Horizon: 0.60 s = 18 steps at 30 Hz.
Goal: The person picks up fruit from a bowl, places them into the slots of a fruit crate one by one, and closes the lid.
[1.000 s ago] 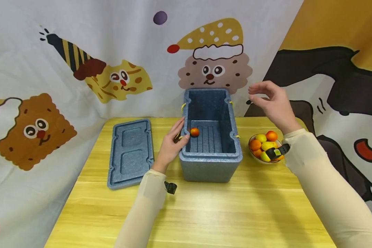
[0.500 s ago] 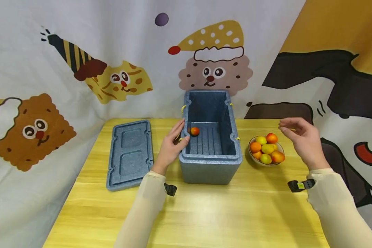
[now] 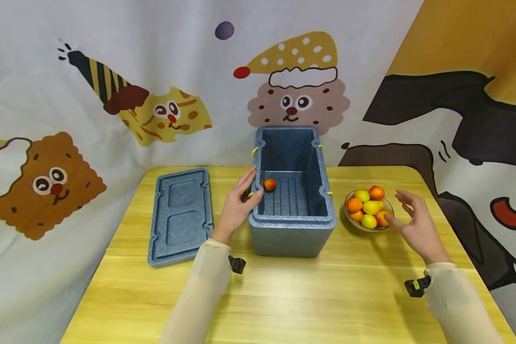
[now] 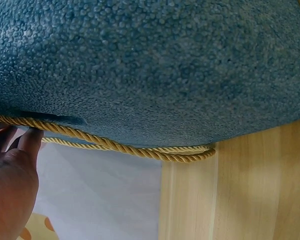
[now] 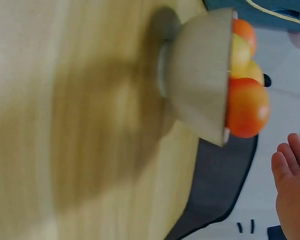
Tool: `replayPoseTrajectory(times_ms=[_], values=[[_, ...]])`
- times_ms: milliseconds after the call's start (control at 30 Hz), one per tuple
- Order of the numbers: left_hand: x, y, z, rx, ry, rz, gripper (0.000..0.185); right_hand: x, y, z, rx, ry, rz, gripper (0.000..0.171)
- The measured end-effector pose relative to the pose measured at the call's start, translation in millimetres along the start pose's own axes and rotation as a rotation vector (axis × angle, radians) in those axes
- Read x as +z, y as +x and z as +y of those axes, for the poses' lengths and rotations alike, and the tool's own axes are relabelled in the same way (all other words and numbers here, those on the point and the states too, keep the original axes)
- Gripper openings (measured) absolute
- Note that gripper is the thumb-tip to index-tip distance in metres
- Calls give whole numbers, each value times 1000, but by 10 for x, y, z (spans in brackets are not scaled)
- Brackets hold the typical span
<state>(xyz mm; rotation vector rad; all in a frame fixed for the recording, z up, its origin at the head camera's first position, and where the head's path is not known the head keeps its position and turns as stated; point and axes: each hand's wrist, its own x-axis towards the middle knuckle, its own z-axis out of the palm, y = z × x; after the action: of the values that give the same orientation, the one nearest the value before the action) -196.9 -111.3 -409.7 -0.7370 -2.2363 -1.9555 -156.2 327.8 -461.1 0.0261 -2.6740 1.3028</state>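
Note:
A blue-grey foam box (image 3: 292, 239) without its lid stands in the middle of the table. Inside, one orange-red fruit (image 3: 270, 185) lies on its floor at the left. My left hand (image 3: 237, 205) rests on the box's left rim, fingers straight along the outside and thumb over the edge. In the left wrist view a yellow rope handle (image 4: 120, 146) runs along the box beside my fingers. My right hand (image 3: 419, 231), fingers spread and holding nothing, is at the right side of a bowl (image 5: 200, 75) heaped with several orange, yellow and red fruits (image 3: 371, 207).
Left of the box, the grey lid (image 3: 181, 217) lies flat on the wooden table (image 3: 309, 306). Behind the table hangs a white cloth (image 3: 176, 43) with cartoon prints, close to the box's back end.
My right hand has moved from above and beside the box rightwards, then down to the bowl's right side. The left hand has stayed on the box rim.

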Motion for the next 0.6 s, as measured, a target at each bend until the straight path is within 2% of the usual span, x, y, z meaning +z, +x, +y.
replayPoseTrajectory(times_ms=[100,233,467,600], values=[[10,17,8,-1,-10,4,56,35,-7,68,-12,27,-24,72],[18,11,-14,-2,-12,20,55,106,-11,168,-10,59,-47,68],[21,1,-35,-11,-16,16,56,174,-74,263,-3,59,-22,42],[17,-2,-26,-15,5,25,56,186,-66,303,19,59,-11,35]])
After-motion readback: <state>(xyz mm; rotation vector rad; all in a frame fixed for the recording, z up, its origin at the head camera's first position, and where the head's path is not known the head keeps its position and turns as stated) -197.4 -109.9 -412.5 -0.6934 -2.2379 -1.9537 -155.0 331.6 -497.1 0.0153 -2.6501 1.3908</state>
